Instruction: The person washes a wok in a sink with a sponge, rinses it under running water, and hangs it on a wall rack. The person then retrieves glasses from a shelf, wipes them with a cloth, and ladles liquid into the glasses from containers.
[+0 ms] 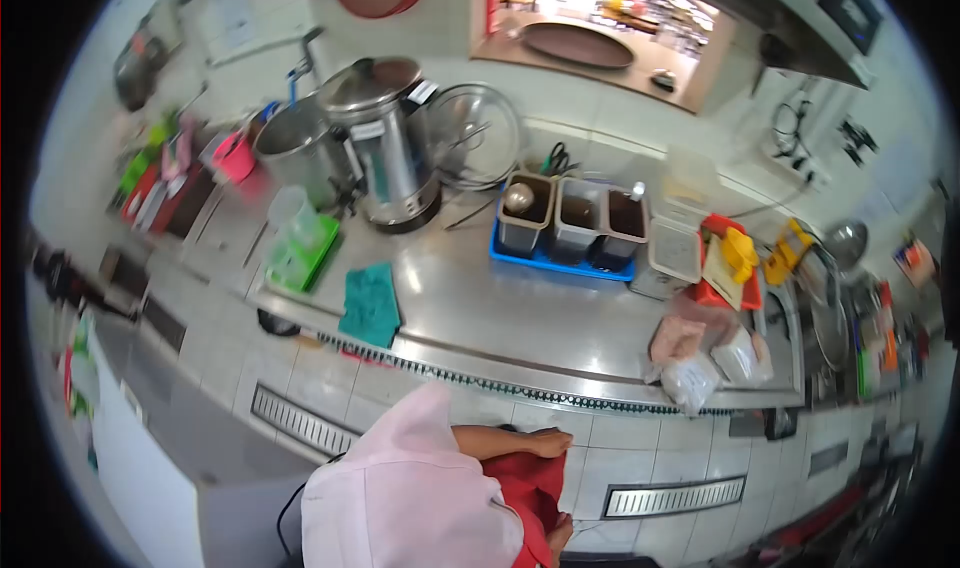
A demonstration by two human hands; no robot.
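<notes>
Below the counter edge, my left hand (550, 444) is closed at the upper edge of the red apron (530, 480) in front of my body. Lower down, my right hand (561, 534) lies against the apron's other edge with its fingers curled on the cloth; part of it is hidden. The red cloth stretches between the two hands. My pale pink sleeve (400, 478) fills the bottom of the view. Both hands are away from the steel counter (470, 308).
On the counter stand a steel urn (385, 158), a blue tray (560, 265) with three dark-filled containers, a teal cloth (369, 305), a green tray (318, 258) with clear cups, and plastic bags (690, 380) at the front right. Floor drains (675, 496) lie below.
</notes>
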